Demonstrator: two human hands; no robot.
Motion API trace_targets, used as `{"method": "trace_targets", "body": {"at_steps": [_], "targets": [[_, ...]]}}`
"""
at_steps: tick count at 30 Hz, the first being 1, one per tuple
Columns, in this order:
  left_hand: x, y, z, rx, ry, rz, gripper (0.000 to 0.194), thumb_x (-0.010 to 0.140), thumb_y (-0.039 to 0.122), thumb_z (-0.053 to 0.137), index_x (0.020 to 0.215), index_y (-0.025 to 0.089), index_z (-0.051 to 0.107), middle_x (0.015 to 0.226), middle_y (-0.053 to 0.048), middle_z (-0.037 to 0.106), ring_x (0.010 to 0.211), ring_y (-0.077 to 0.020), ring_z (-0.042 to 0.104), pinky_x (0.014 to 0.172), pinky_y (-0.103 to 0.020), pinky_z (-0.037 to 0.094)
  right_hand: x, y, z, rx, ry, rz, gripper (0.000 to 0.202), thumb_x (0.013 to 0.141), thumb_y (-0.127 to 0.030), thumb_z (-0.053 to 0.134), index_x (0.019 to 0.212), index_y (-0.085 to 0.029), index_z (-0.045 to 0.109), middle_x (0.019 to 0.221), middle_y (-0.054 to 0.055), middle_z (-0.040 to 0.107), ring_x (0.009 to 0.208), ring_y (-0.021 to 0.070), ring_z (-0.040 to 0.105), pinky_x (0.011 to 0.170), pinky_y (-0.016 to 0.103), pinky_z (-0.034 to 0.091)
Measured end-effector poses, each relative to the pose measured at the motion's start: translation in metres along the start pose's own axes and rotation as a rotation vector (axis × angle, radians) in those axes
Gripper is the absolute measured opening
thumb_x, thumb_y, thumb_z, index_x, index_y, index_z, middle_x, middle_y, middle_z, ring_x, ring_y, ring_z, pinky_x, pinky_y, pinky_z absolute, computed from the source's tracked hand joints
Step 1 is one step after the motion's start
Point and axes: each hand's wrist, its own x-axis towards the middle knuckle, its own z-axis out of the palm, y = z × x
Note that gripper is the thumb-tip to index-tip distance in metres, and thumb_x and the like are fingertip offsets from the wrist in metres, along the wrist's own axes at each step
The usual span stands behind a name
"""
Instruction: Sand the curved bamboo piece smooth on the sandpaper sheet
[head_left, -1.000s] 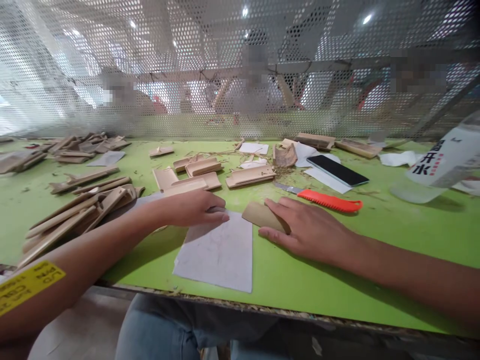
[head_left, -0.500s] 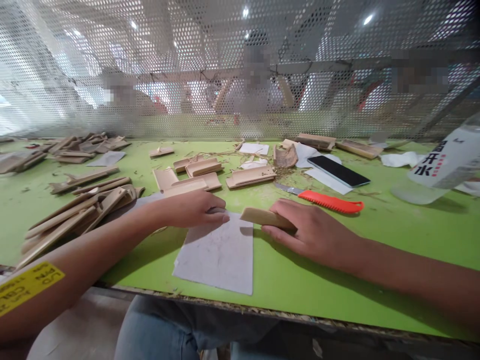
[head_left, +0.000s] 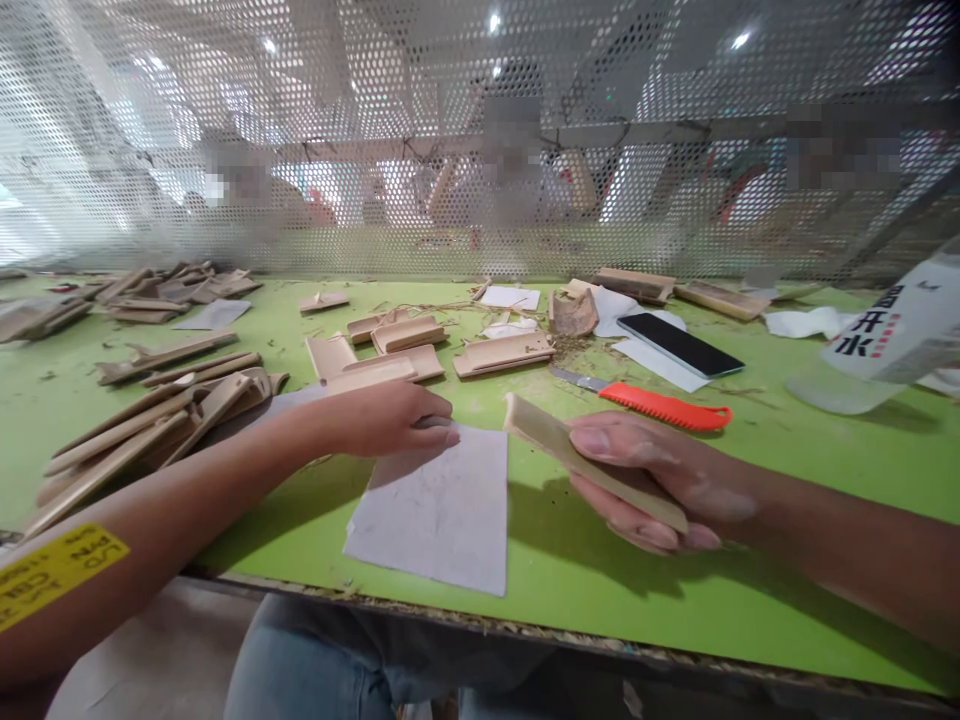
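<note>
In the head view my right hand (head_left: pixel 645 480) grips a pale bamboo piece (head_left: pixel 570 440), thumb on its upper face and fingers underneath. It is lifted and tilted, with its far end up at the left. My left hand (head_left: pixel 397 418) presses on the top edge of a whitish sheet of paper (head_left: pixel 442 515), its fingers curled down. Something greyish shows by its fingertips, and I cannot make out what it is. A utility knife (head_left: pixel 664 405) with an orange handle and its blade out lies just beyond my right hand.
More bamboo pieces lie in a pile (head_left: pixel 157 425) on the left and in a group (head_left: pixel 382 350) further back. A phone (head_left: pixel 679 343) rests on paper at the right, near a clear bottle (head_left: pixel 862 350). A perforated screen (head_left: pixel 420 150) closes off the green table's far side, people behind it.
My right hand has turned over and moved a little right, raising the bamboo piece so its broad face shows. My left hand and the sheet have stayed in place.
</note>
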Motion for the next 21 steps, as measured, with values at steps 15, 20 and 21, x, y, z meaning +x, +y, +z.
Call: {"method": "trace_targets", "body": {"at_steps": [15,20,21], "targets": [[0.000,0.000,-0.003,-0.011,0.017,-0.005,0.043,0.102,0.052,0.043,0.073,0.021,0.050,0.063,0.002,0.051,0.056,-0.0124,0.043,0.055,-0.030,0.025,-0.001,0.000,0.007,0.048,-0.235,-0.052,0.034,0.083,-0.045,0.072,0.096,-0.018,0.056,0.083,-0.002,0.047,0.057,0.0071,0.040,0.052,0.023,0.031],[0.002,0.001,-0.002,0.003,-0.007,-0.009,0.042,0.102,0.052,0.042,0.076,0.021,0.053,0.067,0.001,0.055,0.059,-0.0131,0.046,0.056,-0.030,0.027,-0.002,0.001,0.013,0.096,-0.312,-0.050,0.049,0.087,-0.043,0.062,0.127,-0.015,0.063,0.084,-0.002,0.043,0.056,0.0077,0.035,0.052,0.024,0.027],[0.003,0.002,-0.002,0.004,-0.009,-0.011,0.042,0.102,0.052,0.042,0.076,0.021,0.053,0.067,0.001,0.055,0.059,-0.0132,0.046,0.056,-0.030,0.028,-0.002,0.001,0.013,0.113,-0.309,-0.047,0.050,0.086,-0.044,0.061,0.126,-0.014,0.063,0.080,-0.003,0.045,0.054,0.0077,0.036,0.049,0.023,0.027]]}}
